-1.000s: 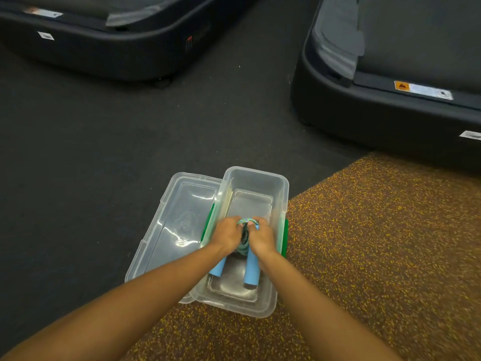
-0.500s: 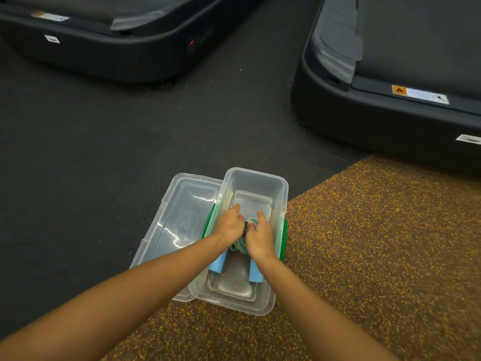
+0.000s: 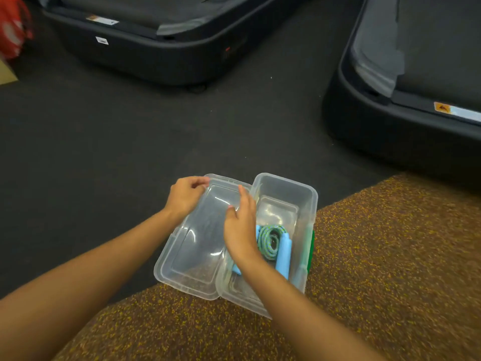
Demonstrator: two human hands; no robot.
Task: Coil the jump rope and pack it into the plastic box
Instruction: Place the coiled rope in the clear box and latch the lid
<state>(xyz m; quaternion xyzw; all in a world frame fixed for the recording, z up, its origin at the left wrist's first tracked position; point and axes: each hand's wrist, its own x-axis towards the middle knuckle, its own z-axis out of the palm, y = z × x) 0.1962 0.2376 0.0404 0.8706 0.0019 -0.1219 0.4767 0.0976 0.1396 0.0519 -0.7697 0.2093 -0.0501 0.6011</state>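
Two dark treadmill bases flank the scene, one treadmill point(image 3: 161, 45) at the far left and a second treadmill point(image 3: 406, 105) at the right, both well apart from the box, with dark smooth floor point(image 3: 104, 142) between them and a brown mat point(image 3: 377, 256) flecked with yellow in the foreground; a blurred red object point(image 3: 13, 27) sits at the top left corner. The clear plastic box point(image 3: 309, 201) straddles the edge of the mat, a green latch point(image 3: 311, 251) on its right side, and nothing blocks its open top except the right forearm crossing its near left corner. Inside lies the jump rope point(image 3: 270, 241), a teal braided coil with light blue foam handles. The clear lid point(image 3: 197, 254) lies just beside the box on the left. The left hand point(image 3: 186, 195) pinches the lid's far corner; the right hand point(image 3: 240, 225) rests flat and open-fingered on the lid's right edge
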